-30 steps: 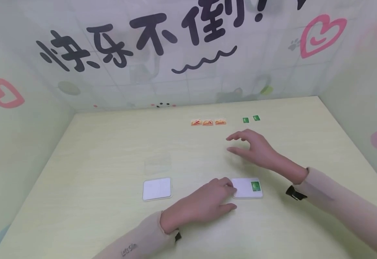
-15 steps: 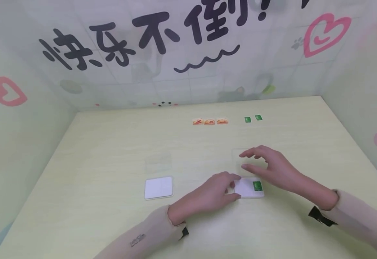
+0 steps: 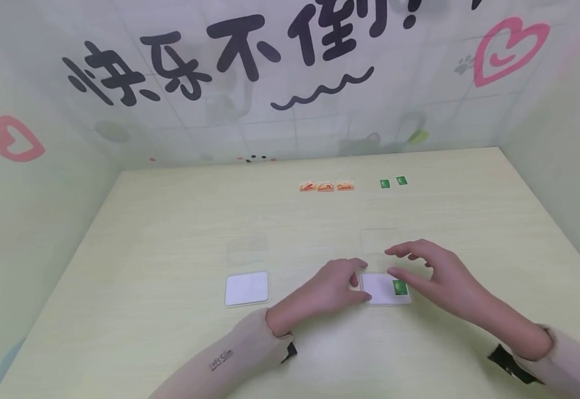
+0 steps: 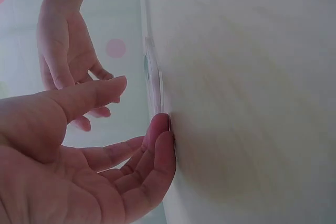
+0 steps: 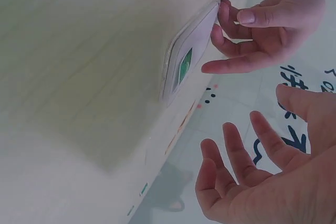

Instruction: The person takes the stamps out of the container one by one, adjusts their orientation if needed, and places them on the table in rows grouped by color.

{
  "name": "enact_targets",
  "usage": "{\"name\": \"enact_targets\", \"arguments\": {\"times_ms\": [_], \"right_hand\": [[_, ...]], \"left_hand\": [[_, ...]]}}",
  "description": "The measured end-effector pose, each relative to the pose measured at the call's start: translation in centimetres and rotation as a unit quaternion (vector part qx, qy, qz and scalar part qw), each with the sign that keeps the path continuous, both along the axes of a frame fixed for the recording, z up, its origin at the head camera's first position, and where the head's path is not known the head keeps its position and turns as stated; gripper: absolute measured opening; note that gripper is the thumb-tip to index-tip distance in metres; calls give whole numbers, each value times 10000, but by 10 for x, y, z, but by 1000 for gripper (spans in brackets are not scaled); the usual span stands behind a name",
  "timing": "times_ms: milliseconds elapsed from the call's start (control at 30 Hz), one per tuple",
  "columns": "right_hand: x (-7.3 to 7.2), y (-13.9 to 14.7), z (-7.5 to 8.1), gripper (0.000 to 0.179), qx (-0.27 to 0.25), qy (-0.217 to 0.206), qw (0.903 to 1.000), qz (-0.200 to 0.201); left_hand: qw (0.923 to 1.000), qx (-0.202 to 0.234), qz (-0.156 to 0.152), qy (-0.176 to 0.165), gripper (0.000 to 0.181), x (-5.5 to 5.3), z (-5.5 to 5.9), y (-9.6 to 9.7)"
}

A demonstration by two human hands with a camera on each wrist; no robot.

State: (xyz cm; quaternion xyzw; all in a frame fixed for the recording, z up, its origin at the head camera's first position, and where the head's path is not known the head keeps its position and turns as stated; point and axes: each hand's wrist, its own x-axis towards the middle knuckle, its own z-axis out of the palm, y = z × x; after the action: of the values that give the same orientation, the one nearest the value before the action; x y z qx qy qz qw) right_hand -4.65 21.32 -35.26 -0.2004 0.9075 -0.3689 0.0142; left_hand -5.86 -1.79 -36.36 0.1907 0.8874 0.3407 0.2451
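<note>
A white rounded card-like piece lies on the table, with a small green stamp near its right end. My left hand is at its left end; in the left wrist view its lower fingertips touch the edge while the thumb and index finger stay spread. Above the right end hovers my right hand, thumb and fingers apart, holding nothing. The right wrist view shows the white piece from the side, with a clear rim and the left hand's fingers at its far end.
A matching white piece lies to the left. Faint see-through rectangles lie behind both pieces. Farther back are three orange stamps in a row and two green stamps. A printed wall bounds the table's back.
My right hand has come down and nearer from the back of the table to the white piece's right end. My left hand's thumb and index finger have spread around its left end.
</note>
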Motion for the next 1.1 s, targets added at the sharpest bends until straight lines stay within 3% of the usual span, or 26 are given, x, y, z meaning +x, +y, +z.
{"name": "enact_targets", "arguments": {"times_ms": [467,900,1100], "right_hand": [[19,12,-19,36,165,-127,9990,-388],[21,16,-35,35,335,-393,9983,-257],[20,19,-41,32,217,-243,9992,-244]], "left_hand": [[9994,-299,-68,-165,58,2,0,-1],[9955,-902,-13,275,58,9,1,2],[9933,-1057,-33,459,55,11,2,2]]}}
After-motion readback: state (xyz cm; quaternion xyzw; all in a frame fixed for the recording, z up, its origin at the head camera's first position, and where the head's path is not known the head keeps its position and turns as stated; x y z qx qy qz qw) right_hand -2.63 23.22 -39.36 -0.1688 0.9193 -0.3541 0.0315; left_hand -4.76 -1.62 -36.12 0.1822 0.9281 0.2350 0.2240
